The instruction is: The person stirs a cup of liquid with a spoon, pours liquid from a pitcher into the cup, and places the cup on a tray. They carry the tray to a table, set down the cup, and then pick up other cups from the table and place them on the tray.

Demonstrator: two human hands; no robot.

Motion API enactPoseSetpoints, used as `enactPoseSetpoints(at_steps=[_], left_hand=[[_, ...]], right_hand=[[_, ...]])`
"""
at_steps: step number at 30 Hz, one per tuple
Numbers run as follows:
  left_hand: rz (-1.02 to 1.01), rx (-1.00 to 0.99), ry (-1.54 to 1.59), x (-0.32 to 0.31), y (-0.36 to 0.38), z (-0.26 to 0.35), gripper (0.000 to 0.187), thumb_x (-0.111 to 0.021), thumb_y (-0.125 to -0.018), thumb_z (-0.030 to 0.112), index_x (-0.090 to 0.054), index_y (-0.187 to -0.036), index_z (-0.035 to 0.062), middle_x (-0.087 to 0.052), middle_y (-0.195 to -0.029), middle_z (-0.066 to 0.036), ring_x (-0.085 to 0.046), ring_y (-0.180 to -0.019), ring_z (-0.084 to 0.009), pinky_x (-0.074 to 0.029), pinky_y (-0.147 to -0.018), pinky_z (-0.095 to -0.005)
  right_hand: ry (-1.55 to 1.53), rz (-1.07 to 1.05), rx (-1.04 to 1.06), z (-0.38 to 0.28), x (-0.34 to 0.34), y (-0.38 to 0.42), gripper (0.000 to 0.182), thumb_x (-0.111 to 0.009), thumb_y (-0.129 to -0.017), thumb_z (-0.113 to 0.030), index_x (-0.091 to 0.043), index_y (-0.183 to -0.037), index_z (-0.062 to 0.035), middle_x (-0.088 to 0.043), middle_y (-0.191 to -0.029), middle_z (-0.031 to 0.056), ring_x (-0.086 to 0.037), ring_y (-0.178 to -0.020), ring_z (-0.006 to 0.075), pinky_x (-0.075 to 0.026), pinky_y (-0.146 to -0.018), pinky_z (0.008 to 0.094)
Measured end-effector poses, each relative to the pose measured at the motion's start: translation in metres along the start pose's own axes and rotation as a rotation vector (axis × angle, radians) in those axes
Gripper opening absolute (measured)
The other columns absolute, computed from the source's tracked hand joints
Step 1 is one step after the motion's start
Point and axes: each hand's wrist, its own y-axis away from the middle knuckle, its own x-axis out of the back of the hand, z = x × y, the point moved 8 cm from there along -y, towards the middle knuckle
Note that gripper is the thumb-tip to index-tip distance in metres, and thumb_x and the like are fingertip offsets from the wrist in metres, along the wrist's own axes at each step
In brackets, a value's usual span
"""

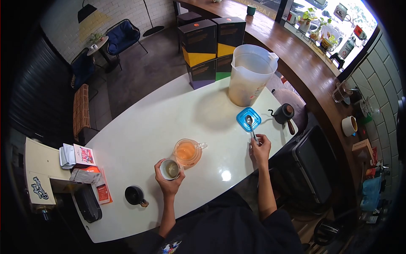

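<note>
Holding one white cup (170, 169) (murky inside, perhaps liquid) in left hand (169, 184), beside one orange-filled glass server (192, 160); pinching one metal spoon (251, 128) in right hand (261, 149), bowl over or on one blue lid (242, 117).

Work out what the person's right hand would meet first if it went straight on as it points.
The right hand would probably meet the blue square lid under its spoon, though depth is unclear; it might pass above.
</note>
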Motion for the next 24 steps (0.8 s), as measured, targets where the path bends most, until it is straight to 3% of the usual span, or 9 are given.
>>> enactPoseSetpoints(at_steps=[2,3,7,9,12,24], left_hand=[[0.003,-0.004,-0.005,-0.001,0.0,0.001,0.066,-0.08,-0.059,0.011,-0.046,-0.115,-0.0002,-0.058,-0.1,-0.012,-0.059,-0.092,-0.0208,-0.049,-0.084,-0.0339],[-0.014,0.012,0.001,-0.001,0.0,-0.001,0.067,-0.079,-0.06,0.013,-0.046,-0.116,0.0002,-0.056,-0.102,-0.011,-0.058,-0.094,-0.0209,-0.048,-0.085,-0.0344],[-0.036,0.036,0.024,-0.002,0.002,-0.007,0.067,-0.079,-0.061,0.013,-0.045,-0.117,0.0008,-0.054,-0.105,-0.011,-0.057,-0.096,-0.021,-0.048,-0.085,-0.0349],[-0.029,0.033,0.009,-0.001,0.002,-0.004,0.067,-0.079,-0.061,0.013,-0.045,-0.118,0.0008,-0.054,-0.105,-0.011,-0.057,-0.096,-0.021,-0.048,-0.085,-0.0349],[-0.026,0.041,-0.002,-0.001,-0.001,-0.001,0.067,-0.079,-0.061,0.012,-0.045,-0.118,0.0009,-0.055,-0.104,-0.011,-0.058,-0.095,-0.0209,-0.048,-0.085,-0.0348],[-0.026,0.026,0.008,-0.001,0.0,-0.006,0.067,-0.079,-0.061,0.01,-0.045,-0.118,0.0023,-0.056,-0.102,-0.011,-0.059,-0.094,-0.0198,-0.049,-0.084,-0.0345]], right_hand=[[0.507,0.082,0.355,-0.029,-0.003,0.007,0.027,-0.066,-0.079,-0.006,-0.058,-0.102,0.0049,-0.063,-0.067,0.0153,-0.062,-0.057,0.0231,-0.049,-0.056,0.0352],[0.536,0.109,0.391,-0.03,-0.004,0.008,0.024,-0.071,-0.074,-0.01,-0.06,-0.093,0.002,-0.063,-0.067,0.014,-0.061,-0.054,0.0246,-0.049,-0.057,0.0372],[0.74,0.044,0.409,-0.03,-0.017,0.007,0.02,-0.068,-0.077,-0.012,-0.058,-0.09,0.0007,-0.063,-0.068,0.0167,-0.063,-0.058,0.0329,-0.049,-0.058,0.0403],[0.906,0.027,0.413,-0.034,-0.023,0.007,0.018,-0.062,-0.081,-0.015,-0.055,-0.088,-0.0004,-0.063,-0.069,0.0207,-0.063,-0.065,0.0394,-0.05,-0.06,0.048],[1.046,0.027,0.437,-0.038,-0.028,0.004,0.017,-0.058,-0.083,-0.017,-0.054,-0.089,-0.0013,-0.063,-0.067,0.0215,-0.063,-0.062,0.0408,-0.049,-0.058,0.0511],[1.238,-0.039,0.511,-0.041,-0.042,-0.008,0.018,-0.054,-0.085,-0.016,-0.056,-0.091,-0.0004,-0.063,-0.067,0.0206,-0.062,-0.061,0.0395,-0.049,-0.056,0.0497]])
